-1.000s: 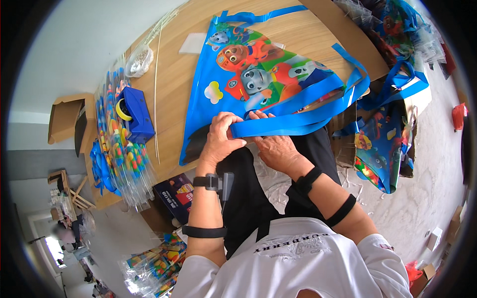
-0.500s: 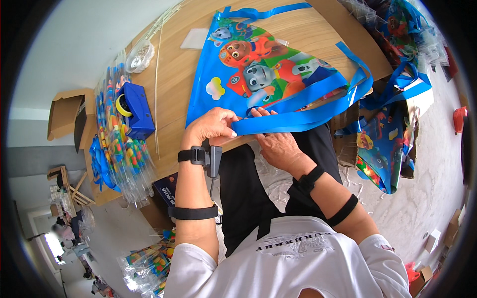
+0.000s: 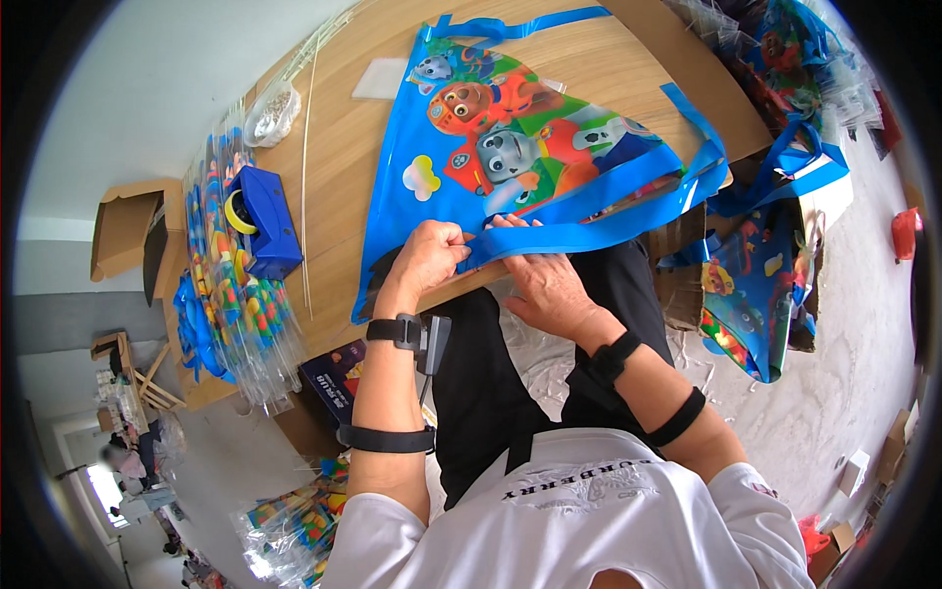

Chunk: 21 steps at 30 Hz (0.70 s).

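Note:
A triangular kite [image 3: 420,211], blue with a print of cartoon dogs, lies on the wooden table in front of me. Long blue ribbons [image 3: 628,228] trail from its near side, looping out to the right. My left hand [image 3: 427,257] is closed at the kite's near edge, thumb and fingers pinched on the end of a ribbon. Beside it, my right hand [image 3: 546,290] lies flat with its fingers stretched out. One ribbon crosses over those fingers, so only their tips show beyond it. The kite's near left corner reaches the table edge under my left wrist.
Left on the table are a blue tape dispenser [image 3: 267,224], bagged printed kites [image 3: 218,255], thin rods [image 3: 306,177] and a white bowl [image 3: 274,116]. More kites [image 3: 751,285] hang over a cardboard box at my right. A flattened cardboard sheet [image 3: 702,74] covers the far right.
My left hand has drawn slightly toward me and turned, its fingers curled tighter. The kite's near left corner now extends closer to the table edge. My right hand has hardly moved.

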{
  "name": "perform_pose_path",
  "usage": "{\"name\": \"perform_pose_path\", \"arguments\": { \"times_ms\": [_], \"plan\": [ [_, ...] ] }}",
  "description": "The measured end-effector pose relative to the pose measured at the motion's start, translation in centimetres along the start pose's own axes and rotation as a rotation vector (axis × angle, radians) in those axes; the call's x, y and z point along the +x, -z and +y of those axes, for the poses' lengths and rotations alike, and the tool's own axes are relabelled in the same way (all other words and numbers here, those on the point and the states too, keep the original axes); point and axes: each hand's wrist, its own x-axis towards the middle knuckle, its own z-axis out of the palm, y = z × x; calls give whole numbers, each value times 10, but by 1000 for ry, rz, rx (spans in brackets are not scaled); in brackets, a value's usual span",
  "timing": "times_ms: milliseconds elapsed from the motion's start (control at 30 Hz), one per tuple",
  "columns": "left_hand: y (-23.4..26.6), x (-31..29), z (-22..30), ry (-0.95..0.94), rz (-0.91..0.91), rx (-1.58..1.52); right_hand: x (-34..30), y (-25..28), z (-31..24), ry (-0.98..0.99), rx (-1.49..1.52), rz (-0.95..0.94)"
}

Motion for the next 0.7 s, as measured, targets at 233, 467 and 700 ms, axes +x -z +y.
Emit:
{"name": "perform_pose_path", "arguments": {
  "times_ms": [233,467,700],
  "plan": [
    [-12,-7,2,-241,233,339,25,2,2,-460,1175,462],
    [-10,-11,7,-167,239,375,43,19,43,-685,2205,733],
    [-10,-4,-13,-256,269,294,31,42,113,-507,879,652]
  ]
}}
